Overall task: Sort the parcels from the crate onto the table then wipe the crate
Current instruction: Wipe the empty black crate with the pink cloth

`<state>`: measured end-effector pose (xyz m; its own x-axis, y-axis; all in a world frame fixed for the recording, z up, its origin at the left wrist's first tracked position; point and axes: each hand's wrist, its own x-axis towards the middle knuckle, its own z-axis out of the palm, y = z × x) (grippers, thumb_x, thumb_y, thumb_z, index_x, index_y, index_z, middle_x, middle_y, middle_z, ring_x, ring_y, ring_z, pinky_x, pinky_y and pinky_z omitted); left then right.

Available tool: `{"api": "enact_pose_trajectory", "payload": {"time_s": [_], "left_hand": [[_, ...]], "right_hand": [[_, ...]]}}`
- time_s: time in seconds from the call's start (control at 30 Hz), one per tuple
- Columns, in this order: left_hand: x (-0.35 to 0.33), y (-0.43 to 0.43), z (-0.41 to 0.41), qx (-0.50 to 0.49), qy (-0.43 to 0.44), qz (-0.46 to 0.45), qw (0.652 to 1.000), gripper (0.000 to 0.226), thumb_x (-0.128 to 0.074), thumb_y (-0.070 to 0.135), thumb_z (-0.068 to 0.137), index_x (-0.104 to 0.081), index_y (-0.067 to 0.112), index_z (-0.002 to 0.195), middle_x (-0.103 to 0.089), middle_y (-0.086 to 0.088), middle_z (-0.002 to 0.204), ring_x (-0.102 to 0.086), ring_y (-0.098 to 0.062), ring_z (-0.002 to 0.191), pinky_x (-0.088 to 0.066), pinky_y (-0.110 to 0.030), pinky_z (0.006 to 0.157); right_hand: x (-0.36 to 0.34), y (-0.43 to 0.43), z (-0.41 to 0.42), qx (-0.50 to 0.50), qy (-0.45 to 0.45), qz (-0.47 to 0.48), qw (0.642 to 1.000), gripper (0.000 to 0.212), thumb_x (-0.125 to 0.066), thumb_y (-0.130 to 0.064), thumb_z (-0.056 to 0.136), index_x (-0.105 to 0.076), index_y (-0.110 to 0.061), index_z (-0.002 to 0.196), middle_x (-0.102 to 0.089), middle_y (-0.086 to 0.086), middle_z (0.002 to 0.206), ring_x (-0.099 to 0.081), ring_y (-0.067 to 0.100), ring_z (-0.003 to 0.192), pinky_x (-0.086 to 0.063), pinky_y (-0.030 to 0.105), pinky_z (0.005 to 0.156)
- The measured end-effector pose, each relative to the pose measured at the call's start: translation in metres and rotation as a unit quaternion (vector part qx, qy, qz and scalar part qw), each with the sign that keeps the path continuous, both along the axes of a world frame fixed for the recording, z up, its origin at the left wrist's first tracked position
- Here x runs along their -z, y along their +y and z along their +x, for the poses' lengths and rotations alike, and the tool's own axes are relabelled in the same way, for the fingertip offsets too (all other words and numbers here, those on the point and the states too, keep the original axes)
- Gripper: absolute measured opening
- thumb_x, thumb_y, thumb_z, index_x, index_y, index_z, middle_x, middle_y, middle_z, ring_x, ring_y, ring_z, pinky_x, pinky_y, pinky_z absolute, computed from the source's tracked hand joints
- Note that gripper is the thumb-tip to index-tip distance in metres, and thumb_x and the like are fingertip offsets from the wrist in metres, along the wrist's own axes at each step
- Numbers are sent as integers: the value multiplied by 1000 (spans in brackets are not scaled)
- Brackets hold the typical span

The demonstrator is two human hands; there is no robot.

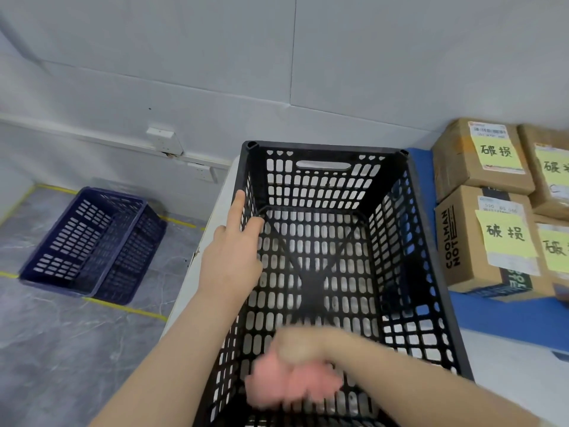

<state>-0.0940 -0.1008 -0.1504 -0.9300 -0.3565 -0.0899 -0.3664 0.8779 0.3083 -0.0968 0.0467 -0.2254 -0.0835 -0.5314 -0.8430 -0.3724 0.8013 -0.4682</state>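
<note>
A black slotted crate (431, 241) stands on the table in front of me, with no parcels showing inside. My left hand (231, 254) grips its left rim, index finger straight along the wall and thumb inside. My right hand (295, 346) is low in the crate's near end, blurred, its fingers curled round a pink cloth (292, 386) against the bottom. Cardboard parcels (489, 241) with yellow notes sit on the table to the right of the crate.
A dark blue crate (89, 245) lies on the grey floor at left, beside yellow tape lines. The parcels rest on a blue mat (498, 318) on the white table. A grey wall with sockets (164, 141) stands behind.
</note>
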Motion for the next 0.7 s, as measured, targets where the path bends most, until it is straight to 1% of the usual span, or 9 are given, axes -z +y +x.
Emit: {"api": "enact_pose_trajectory", "payload": {"time_s": [0.07, 0.17, 0.23, 0.3, 0.37, 0.43, 0.47, 0.53, 0.7], "left_hand": [[0, 0, 0, -3, -2, 4, 1000, 56, -53, -5, 77, -44, 21, 126, 12, 5, 160, -46, -27, 105, -43, -36, 65], [-1, 1, 0, -4, -3, 1, 1000, 56, -54, -3, 77, -44, 22, 127, 12, 4, 160, -46, -28, 107, -41, -35, 65], [-1, 1, 0, -1, -3, 2, 1000, 56, -55, -2, 79, -43, 23, 128, 13, 4, 160, -45, -26, 109, -39, -32, 65], [-1, 1, -1, -3, 1, 4, 1000, 55, -54, -2, 79, -44, 23, 127, 13, 5, 160, -45, -25, 109, -40, -32, 65], [1, 1, 1, -2, 5, 3, 1000, 53, -55, -1, 78, -45, 22, 125, 12, 4, 160, -45, -26, 109, -41, -33, 64], [4, 0, 2, 6, 12, -5, 1000, 53, -55, -3, 77, -48, 22, 123, 9, 3, 161, -46, -28, 107, -41, -34, 62], [5, -1, 2, 7, 16, -8, 1000, 54, -53, -5, 75, -49, 22, 122, 8, 3, 161, -46, -28, 106, -40, -35, 60], [7, -2, 0, 4, 22, -10, 1000, 55, -52, -7, 73, -50, 22, 120, 6, 3, 161, -47, -29, 104, -38, -34, 58], [8, -2, -5, -4, 18, -12, 1000, 51, -53, -5, 75, -49, 22, 118, 8, 4, 161, -45, -29, 106, -35, -35, 60]], "right_hand": [[-27, -5, -50, 182, 56, -46, 981, 27, -35, -6, 94, -59, -2, 105, -61, 10, 97, -63, 23, 90, -53, 33, 85], [-66, -4, -115, 422, 256, -147, 857, 26, -38, -6, 93, -63, -11, 97, -59, 1, 75, -59, 16, 65, -52, 24, 54], [-69, -6, -134, 450, 349, -225, 791, 32, -37, -1, 87, -58, -25, 89, -55, -5, 72, -60, 10, 63, -43, 19, 46], [-53, -17, -147, 385, 390, -225, 806, 30, -38, -2, 84, -56, -24, 91, -62, -2, 90, -64, 7, 75, -54, 26, 56], [-15, -28, -156, 238, 394, -143, 876, 46, -42, -7, 87, -49, -37, 121, -58, 3, 121, -63, 18, 90, -58, 38, 69], [24, -37, -158, 132, 315, -43, 939, 71, -43, -10, 90, -14, -37, 149, -32, 11, 151, -55, 31, 113, -54, 41, 85], [37, -41, -158, 115, 307, -16, 945, 77, -43, -11, 90, -3, -37, 150, -26, 13, 153, -50, 34, 119, -51, 42, 88], [49, -48, -161, 131, 346, -4, 929, 79, -44, -11, 89, -1, -36, 150, -49, 18, 135, -55, 32, 108, -50, 41, 82], [48, -55, -155, 22, 393, 8, 919, 68, -45, 5, 85, -26, -20, 145, -57, 11, 121, -59, 28, 97, -52, 37, 74]]}}
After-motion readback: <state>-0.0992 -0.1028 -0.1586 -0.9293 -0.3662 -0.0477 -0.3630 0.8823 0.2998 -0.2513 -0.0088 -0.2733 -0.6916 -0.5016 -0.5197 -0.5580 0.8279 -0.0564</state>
